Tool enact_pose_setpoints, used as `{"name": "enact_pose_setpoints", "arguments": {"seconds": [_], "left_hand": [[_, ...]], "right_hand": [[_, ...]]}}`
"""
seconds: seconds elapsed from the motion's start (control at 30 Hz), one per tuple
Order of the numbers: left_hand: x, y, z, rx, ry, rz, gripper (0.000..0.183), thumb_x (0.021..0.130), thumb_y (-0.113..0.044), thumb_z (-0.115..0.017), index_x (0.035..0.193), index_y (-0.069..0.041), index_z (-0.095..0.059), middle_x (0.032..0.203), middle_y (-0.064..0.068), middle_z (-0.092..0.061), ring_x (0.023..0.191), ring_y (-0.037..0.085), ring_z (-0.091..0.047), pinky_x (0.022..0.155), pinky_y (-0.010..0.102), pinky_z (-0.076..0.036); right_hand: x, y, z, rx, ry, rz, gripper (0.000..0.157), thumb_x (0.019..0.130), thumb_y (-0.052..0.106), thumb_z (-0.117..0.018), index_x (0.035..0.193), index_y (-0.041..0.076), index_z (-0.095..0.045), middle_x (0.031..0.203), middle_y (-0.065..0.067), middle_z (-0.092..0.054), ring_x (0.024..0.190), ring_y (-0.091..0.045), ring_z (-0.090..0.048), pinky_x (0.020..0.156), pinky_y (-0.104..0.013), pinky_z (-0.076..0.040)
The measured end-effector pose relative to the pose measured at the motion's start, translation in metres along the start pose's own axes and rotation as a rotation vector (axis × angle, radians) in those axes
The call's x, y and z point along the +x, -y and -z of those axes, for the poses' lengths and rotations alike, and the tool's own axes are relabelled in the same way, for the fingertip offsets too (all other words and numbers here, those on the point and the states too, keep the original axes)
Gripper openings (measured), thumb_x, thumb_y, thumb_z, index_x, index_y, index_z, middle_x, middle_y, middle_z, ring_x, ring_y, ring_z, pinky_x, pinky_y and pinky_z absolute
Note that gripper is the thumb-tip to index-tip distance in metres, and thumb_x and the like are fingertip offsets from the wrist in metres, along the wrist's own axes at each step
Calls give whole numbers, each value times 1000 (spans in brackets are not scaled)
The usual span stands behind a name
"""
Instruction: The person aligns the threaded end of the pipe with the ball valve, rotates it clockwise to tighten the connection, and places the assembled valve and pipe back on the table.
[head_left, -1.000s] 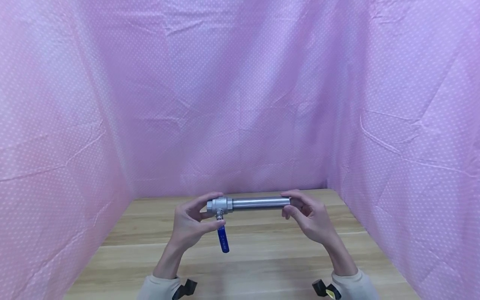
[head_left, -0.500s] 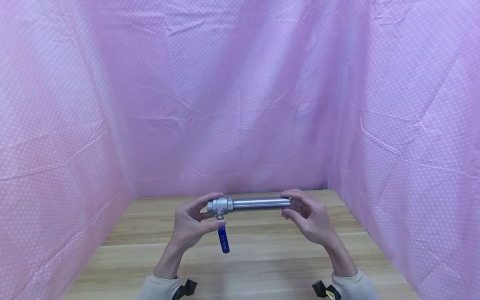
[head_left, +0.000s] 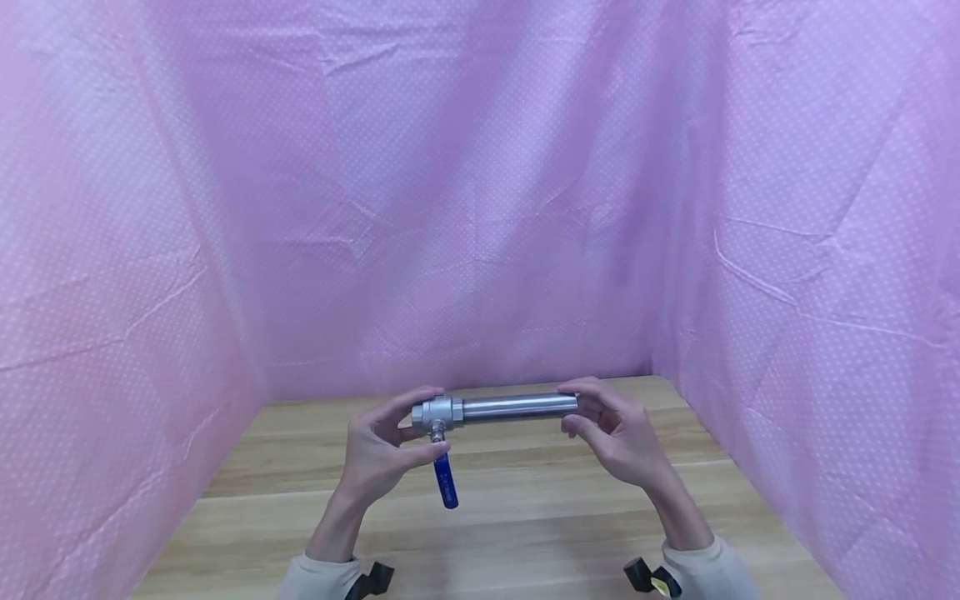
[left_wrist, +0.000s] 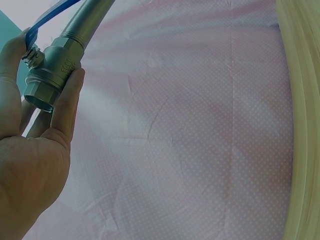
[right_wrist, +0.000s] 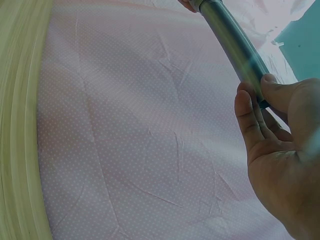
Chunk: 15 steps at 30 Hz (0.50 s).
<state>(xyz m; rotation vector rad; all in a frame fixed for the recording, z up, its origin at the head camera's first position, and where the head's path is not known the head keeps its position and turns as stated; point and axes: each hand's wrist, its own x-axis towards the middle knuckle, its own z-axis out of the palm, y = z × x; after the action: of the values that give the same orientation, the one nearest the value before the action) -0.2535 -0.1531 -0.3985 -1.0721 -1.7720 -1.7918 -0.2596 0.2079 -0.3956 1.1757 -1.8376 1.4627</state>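
A silver ball valve (head_left: 438, 411) with a blue lever handle (head_left: 446, 481) is joined to a straight metal pipe (head_left: 521, 406). Both are held level above the table in the head view. My left hand (head_left: 378, 450) grips the valve body, its thumb against the base of the blue lever, which points toward me. At the other end, my right hand (head_left: 618, 433) pinches the pipe's free end between thumb and fingers. The left wrist view shows the valve's hexagonal open end (left_wrist: 41, 95) between the fingers. Fingertips and thumb meet the pipe (right_wrist: 237, 47) near its end in the right wrist view.
A light wood-grain table (head_left: 517, 533) lies below the hands. Pink dotted cloth (head_left: 465, 208) hangs behind it and along both sides. Black wrist mounts (head_left: 371, 579) sit at both sleeves.
The hands, valve and pipe keep nearly the same pose. The whole head view has shifted slightly.
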Motion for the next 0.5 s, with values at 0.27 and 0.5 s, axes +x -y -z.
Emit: {"name": "enact_pose_setpoints", "arguments": {"seconds": [0.27,0.5], "left_hand": [[1,-1,1,-8,6,-1,70,72,28,-86,138,17,-67,143,-5,-79,133,11,-76,100,39,-74],[0,-1,1,-10,5,2,70,72,28,-86,138,17,-67,143,-4,-79,131,11,-76,100,38,-74]], "right_hand": [[0,1,1,-59,15,-9,47,89,-29,-72,133,-10,-69,88,-12,-75,77,-16,-74,63,-17,-64],[-1,1,0,-31,14,-23,47,92,-29,-69,135,-10,-68,94,-13,-77,81,-11,-75,66,-19,-67]]}}
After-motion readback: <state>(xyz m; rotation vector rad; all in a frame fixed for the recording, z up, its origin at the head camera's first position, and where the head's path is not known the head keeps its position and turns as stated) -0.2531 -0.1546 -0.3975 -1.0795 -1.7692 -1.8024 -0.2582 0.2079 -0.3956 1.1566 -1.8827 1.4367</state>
